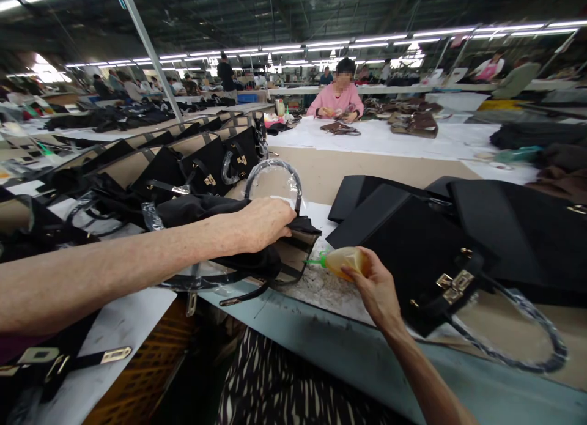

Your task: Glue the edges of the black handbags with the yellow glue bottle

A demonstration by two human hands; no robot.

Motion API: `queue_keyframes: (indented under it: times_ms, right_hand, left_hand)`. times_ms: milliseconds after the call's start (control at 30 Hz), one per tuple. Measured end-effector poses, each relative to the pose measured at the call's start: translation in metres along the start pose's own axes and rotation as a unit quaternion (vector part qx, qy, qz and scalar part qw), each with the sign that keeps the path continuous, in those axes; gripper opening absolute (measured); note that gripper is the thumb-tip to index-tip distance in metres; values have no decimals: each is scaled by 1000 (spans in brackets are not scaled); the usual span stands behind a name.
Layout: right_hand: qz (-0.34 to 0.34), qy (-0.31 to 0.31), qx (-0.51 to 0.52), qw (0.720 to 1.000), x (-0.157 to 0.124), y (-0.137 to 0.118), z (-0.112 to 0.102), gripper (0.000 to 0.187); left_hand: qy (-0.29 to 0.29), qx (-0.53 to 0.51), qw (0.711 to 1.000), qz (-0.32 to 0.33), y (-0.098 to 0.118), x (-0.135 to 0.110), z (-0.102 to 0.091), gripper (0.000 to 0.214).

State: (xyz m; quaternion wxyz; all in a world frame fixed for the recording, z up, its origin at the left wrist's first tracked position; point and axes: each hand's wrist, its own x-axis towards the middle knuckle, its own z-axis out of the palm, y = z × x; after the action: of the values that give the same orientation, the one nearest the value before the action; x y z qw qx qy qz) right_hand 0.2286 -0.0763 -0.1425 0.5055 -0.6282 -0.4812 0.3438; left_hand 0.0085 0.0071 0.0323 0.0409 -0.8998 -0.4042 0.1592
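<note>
In my right hand (378, 287) is a squeeze bottle (343, 262) of amber liquid, tipped on its side. Its thin green nozzle points left at the beige-and-black edge of a handbag (296, 254). My left hand (266, 223) is closed on the black fabric at the top of that bag, though its fingertips are partly hidden. A plastic-wrapped handle (275, 165) arches up behind my left hand. Below, a black strap with a metal end (243, 296) hangs over the table's front edge.
Black bags with gold clasps (452, 287) lie at right. Several upright bags (206, 162) stand in rows at left. A yellow crate (151, 345) sits below, at left. Across the white-covered table (440, 147), a person in pink (337, 101) handles brown pieces.
</note>
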Motion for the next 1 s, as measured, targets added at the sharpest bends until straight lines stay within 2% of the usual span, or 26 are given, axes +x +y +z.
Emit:
queue_keyframes:
  times_ms: [167, 367, 600, 1000]
  right_hand:
    - [35, -47, 75, 995, -8, 1, -2, 51]
    - [88, -57, 165, 981, -11, -1, -8, 49]
    - [91, -44, 150, 984, -14, 2, -2, 47]
    - [160, -88, 196, 963, -19, -5, -7, 46]
  left_hand:
    - [7, -15, 1000, 1, 3, -12, 4, 18]
    - [12, -2, 1000, 9, 11, -28, 16, 19]
    - [80, 15, 996, 19, 20, -44, 33, 19]
    - [104, 14, 994, 19, 22, -54, 43, 23]
